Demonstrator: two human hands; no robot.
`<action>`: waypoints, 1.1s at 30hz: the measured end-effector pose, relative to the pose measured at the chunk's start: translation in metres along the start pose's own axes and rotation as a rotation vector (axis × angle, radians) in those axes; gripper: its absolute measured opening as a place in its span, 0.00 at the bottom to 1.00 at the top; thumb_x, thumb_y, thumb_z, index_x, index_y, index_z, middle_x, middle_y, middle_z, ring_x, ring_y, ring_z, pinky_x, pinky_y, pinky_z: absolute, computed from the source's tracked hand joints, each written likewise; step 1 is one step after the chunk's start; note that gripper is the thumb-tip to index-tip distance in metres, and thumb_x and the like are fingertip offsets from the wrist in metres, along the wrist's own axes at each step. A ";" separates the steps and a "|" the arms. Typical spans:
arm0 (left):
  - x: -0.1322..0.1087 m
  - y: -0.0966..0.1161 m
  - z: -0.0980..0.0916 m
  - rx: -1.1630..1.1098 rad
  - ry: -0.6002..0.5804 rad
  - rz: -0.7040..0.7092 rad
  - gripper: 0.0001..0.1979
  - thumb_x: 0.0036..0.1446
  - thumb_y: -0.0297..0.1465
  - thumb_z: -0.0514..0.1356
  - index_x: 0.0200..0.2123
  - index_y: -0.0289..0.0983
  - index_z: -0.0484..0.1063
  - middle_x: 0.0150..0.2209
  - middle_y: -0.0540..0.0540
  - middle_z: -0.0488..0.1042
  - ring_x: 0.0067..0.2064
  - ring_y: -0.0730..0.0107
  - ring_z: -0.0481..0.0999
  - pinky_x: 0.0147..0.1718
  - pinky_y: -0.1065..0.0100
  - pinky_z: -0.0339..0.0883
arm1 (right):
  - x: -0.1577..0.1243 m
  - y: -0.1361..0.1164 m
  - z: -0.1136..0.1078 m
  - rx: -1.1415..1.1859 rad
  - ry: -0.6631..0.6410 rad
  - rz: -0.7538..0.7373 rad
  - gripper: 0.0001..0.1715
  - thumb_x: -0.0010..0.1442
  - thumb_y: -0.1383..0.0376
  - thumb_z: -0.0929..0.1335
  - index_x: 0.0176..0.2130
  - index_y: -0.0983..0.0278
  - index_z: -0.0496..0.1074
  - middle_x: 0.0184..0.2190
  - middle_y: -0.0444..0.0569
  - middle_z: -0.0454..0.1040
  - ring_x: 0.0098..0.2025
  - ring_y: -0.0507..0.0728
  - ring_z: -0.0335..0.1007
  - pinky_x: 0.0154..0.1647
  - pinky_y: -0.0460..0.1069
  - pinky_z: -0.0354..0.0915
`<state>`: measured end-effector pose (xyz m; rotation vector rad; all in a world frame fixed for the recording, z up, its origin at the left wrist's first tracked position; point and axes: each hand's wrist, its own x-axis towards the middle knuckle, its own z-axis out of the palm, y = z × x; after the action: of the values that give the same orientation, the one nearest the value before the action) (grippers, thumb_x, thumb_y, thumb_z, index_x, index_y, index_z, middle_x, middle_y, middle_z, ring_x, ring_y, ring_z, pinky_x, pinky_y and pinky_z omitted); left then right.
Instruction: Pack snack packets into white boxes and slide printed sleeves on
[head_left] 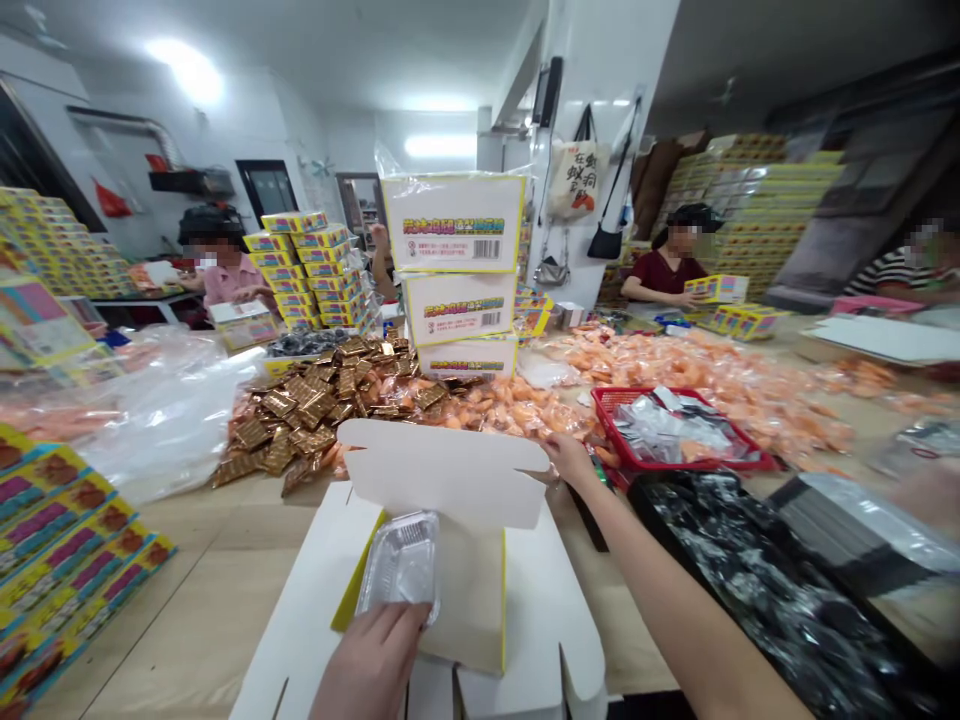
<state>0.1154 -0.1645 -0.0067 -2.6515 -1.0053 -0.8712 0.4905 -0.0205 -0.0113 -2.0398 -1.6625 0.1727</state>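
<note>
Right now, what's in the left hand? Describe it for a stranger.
From the stack of three white cartons, drop to the open white carton below. Over it, the left hand holds a small rigid rectangular silver foil tray, unlike the loose silver packets in the red plastic basket.

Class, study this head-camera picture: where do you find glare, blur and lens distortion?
Head view: the ceiling lamp burns out white; the foil tray in the left hand shows glare; wide-angle bending skews the stacked boxes at lower left; the black bag at lower right looks soft.
</note>
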 end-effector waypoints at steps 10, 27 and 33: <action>0.002 0.004 -0.017 0.028 0.101 0.081 0.14 0.65 0.23 0.46 0.46 0.37 0.69 0.36 0.46 0.79 0.36 0.66 0.79 0.36 0.67 0.71 | -0.017 0.016 -0.022 0.251 0.164 0.122 0.13 0.63 0.64 0.61 0.29 0.64 0.70 0.28 0.50 0.73 0.35 0.56 0.68 0.37 0.48 0.56; -0.068 -0.071 -0.058 0.304 0.233 -0.191 0.12 0.62 0.22 0.57 0.48 0.33 0.69 0.37 0.42 0.77 0.39 0.61 0.76 0.42 0.62 0.68 | -0.241 -0.061 -0.078 0.505 0.681 -0.017 0.20 0.60 0.58 0.70 0.50 0.62 0.71 0.31 0.46 0.73 0.31 0.53 0.70 0.33 0.48 0.66; -0.072 -0.068 -0.041 0.249 0.203 -0.212 0.10 0.64 0.23 0.54 0.48 0.34 0.69 0.38 0.43 0.77 0.40 0.62 0.76 0.43 0.62 0.68 | -0.234 -0.124 -0.017 0.204 0.227 -0.624 0.11 0.65 0.68 0.63 0.46 0.62 0.71 0.27 0.46 0.72 0.30 0.55 0.68 0.33 0.50 0.65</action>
<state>0.0093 -0.1669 -0.0181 -2.2317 -1.2660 -0.9641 0.3301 -0.2311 0.0100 -1.2667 -1.9483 -0.0988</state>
